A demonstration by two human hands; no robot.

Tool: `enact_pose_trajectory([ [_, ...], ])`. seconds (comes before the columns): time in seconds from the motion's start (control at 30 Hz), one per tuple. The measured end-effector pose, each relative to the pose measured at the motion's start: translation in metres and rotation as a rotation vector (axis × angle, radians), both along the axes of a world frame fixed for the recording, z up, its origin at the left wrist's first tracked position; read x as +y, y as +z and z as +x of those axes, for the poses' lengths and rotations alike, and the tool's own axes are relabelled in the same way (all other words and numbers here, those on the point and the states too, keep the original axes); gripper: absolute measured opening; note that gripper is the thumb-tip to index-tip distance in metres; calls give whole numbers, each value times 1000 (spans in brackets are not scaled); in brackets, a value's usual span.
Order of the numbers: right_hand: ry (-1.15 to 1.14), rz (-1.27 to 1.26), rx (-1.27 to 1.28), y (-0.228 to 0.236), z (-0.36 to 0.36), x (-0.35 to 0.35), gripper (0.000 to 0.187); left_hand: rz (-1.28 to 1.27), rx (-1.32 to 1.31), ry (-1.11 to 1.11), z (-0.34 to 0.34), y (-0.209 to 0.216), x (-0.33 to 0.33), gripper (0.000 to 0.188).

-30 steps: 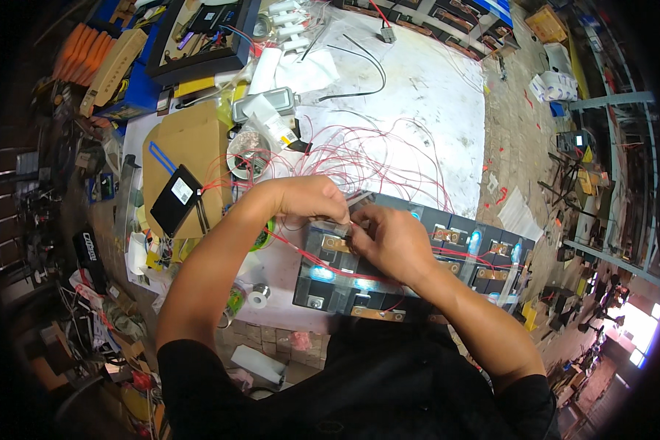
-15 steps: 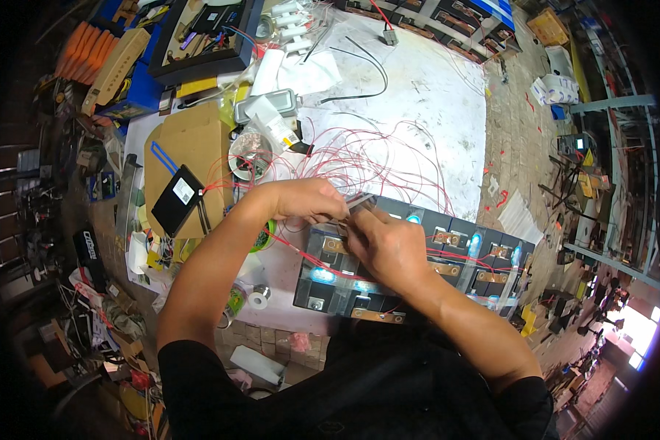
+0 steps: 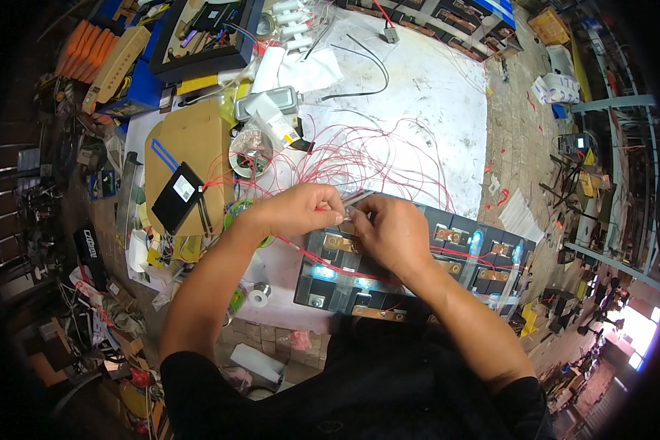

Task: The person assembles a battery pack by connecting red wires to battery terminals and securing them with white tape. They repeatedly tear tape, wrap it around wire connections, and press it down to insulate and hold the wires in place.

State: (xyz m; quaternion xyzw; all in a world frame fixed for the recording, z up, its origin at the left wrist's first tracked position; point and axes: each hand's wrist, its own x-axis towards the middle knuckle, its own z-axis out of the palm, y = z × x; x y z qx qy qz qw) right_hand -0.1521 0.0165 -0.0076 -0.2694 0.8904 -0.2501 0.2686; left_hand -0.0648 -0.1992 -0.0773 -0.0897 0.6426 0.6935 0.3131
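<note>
My left hand (image 3: 297,210) is closed in a pinch, with a thin red wire (image 3: 320,210) showing at its fingertips. Close beside it, my right hand (image 3: 394,233) has its thumb and fingers bent together over the far left part of a battery pack (image 3: 462,226). Whatever small thing it may pinch is too hidden to name. The pack is made of black cells with copper busbars (image 3: 367,313), clear tape and red leads across its top. Behind the hands, a loose tangle of red wires (image 3: 356,150) spreads over the white table covering.
A black box with a white label (image 3: 180,198) lies on brown cardboard (image 3: 198,136) at left. Near it stand a round tub (image 3: 251,158) and a wire spool (image 3: 259,295). A dark tool tray (image 3: 191,62) and another battery pack (image 3: 447,26) are at the far side.
My left hand's fingers have shifted slightly, and a bit of red wire now shows at them. The right hand has turned a little, its thumb drawn slightly apart from the left fingertips.
</note>
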Motion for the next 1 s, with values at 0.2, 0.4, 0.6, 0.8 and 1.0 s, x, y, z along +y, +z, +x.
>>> enact_pose_trajectory([
  [0.2,21,87,54,0,-4,-2,20,-119,163,26,3,12,2,18],
  [0.4,52,-221,192,13,0,22,13,-115,27,13,-1,12,3,17],
  [0.6,250,-271,345,-1,18,27,11,-30,42,19,0,-2,2,21],
  [0.8,243,-178,394,-10,27,20,12,-156,34,-40,-5,7,1,21],
  [1.0,120,-43,126,-9,20,6,19,-194,102,-4,-3,17,4,19],
])
